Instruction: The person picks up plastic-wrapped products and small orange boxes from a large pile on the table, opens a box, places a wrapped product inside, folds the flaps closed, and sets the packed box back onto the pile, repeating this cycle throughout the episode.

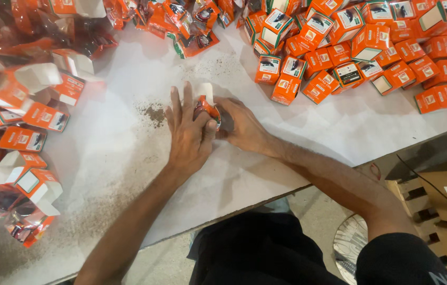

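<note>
Head view | small orange box (207,107) | pressed between left hand (188,132) and right hand (243,125)

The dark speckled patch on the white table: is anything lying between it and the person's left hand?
No. In the head view the dark speckled patch sits just beside the left hand, with only bare white table between them.

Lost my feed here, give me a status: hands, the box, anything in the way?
Left hand and right hand both closed on one small orange box, mid-table. White table around them bare but for dark dust. Box piles apart.
</note>
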`<state>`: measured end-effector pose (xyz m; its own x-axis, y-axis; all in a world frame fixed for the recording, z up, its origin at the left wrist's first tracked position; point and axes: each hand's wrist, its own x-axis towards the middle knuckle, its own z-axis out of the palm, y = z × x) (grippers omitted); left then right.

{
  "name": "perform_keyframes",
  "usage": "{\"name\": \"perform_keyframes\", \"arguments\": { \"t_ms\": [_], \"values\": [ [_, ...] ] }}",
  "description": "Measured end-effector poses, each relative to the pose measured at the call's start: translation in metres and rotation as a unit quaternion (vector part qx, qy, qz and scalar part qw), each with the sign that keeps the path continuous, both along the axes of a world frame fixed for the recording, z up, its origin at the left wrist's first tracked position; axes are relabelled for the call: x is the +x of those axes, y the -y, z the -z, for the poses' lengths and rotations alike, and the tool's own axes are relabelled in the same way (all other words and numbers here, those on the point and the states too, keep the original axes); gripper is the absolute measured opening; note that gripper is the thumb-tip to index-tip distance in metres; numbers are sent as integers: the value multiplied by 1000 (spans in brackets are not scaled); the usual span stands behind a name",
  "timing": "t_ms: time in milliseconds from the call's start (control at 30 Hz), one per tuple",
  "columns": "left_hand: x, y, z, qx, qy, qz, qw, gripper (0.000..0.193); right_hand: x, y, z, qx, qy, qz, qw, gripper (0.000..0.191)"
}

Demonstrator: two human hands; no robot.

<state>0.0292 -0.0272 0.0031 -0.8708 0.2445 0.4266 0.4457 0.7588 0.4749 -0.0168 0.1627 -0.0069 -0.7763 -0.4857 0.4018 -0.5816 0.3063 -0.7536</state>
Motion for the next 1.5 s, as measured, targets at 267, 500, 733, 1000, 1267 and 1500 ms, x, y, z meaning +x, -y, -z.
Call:
{"name": "perform_keyframes", "arguments": {
  "t_ms": [267, 500, 733, 1000, 1267, 1500],
  "values": [
    [10, 19, -7, 35, -121, 73, 989, 45, 5, 1, -7, 15, 19, -8, 1000, 75],
    [-1, 9, -18, -54, -96, 36, 993, 37, 2, 0, -4, 10, 33, -9, 999, 67],
    [-6, -7, -12, 51, -19, -76, 996, 20, 1, 1, 0, 16, -14, -5, 1000, 68],
    [-34, 8, 22, 398, 188, -12, 898, 12, 10, -1, 0, -16, 53, 5, 998, 78],
    [-35, 7, 12, 373, 226, -13, 900, 9, 15, 1, 5, 78, -117, 14, 990, 69],
    [-29, 39, -12, 553, 435, 80, 706, 26, 17, 2, 4, 184, -180, 8, 966, 69]
  ]
}}
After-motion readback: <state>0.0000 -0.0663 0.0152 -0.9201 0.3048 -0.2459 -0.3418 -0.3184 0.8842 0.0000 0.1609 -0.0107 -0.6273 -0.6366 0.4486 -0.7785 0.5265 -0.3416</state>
